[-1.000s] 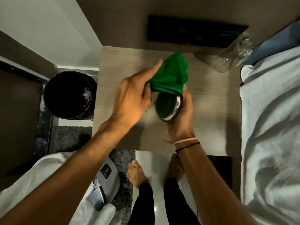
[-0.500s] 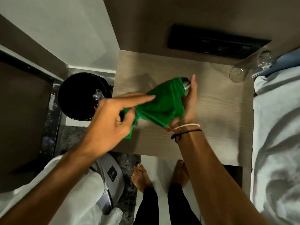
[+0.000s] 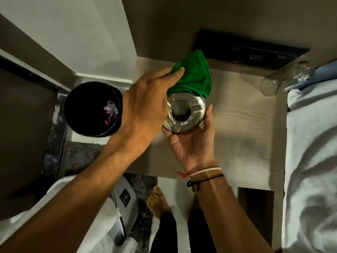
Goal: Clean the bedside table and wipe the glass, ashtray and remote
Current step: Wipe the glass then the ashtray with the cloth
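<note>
While a black bin (image 3: 92, 108) sits at left of the frame and an empty glass (image 3: 284, 78) lies on its side at upper right, a steel ashtray (image 3: 185, 112) is cupped at centre over the wooden counter (image 3: 242, 128) by the right hand (image 3: 193, 143), palm up. The left hand (image 3: 144, 106), knuckles up, grips a green cloth (image 3: 195, 75) bunched against the ashtray's far rim.

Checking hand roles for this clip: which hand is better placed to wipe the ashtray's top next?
Probably the left hand: it holds the green cloth at the ashtray rim, while the right hand cradles it from below.
</note>
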